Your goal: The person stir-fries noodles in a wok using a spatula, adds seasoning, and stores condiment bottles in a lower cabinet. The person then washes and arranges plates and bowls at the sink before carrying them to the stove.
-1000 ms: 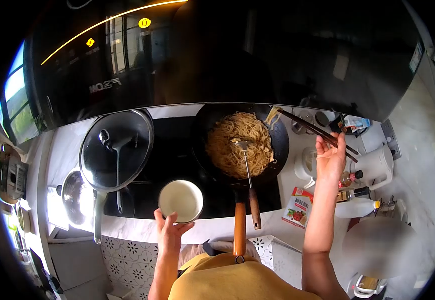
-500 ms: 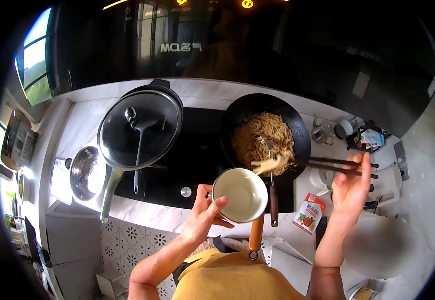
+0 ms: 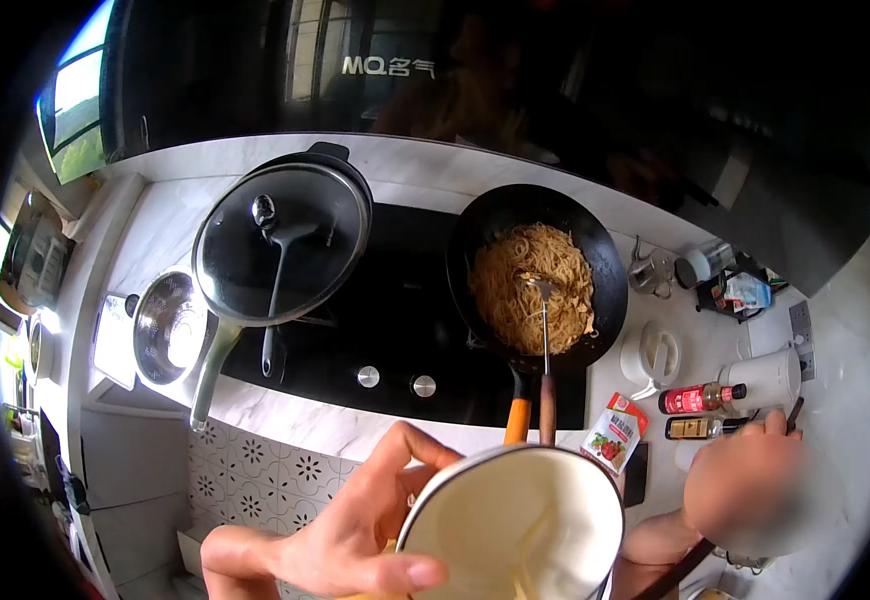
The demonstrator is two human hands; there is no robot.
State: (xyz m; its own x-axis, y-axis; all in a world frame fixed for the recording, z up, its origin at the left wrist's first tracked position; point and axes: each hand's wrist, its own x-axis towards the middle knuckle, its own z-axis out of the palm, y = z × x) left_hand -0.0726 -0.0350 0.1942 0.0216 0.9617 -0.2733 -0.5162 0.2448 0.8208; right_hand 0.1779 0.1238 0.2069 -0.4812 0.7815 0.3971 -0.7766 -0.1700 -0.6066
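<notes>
My left hand (image 3: 365, 530) grips a white bowl (image 3: 445, 520) with a dark rim, held up close to the camera, thumb and fingers at its left side. A few pale noodle strands (image 3: 533, 540) show inside it. My right hand (image 3: 750, 460) is at the far right, closed around dark chopsticks (image 3: 680, 573); a blurred patch covers part of that hand. Beyond the bowl, a black wok (image 3: 610, 300) on the stove holds brown noodles (image 3: 525, 260). A spatula (image 3: 545, 335) rests in the noodles, its wooden handle beside the wok's orange-brown one.
At the left stand a lidded pan (image 3: 225, 230) with a ladle (image 3: 277, 290) lying on its lid, and a steel colander (image 3: 155, 330). To the right are a seasoning packet (image 3: 615, 432), sauce bottles (image 3: 695, 399), a white lidded jug (image 3: 650, 355) and a small glass pitcher (image 3: 650, 272).
The bowl has come toward me and the noodle strands once on the chopsticks by the wok show in the bowl. My right hand has moved back and down with the chopsticks.
</notes>
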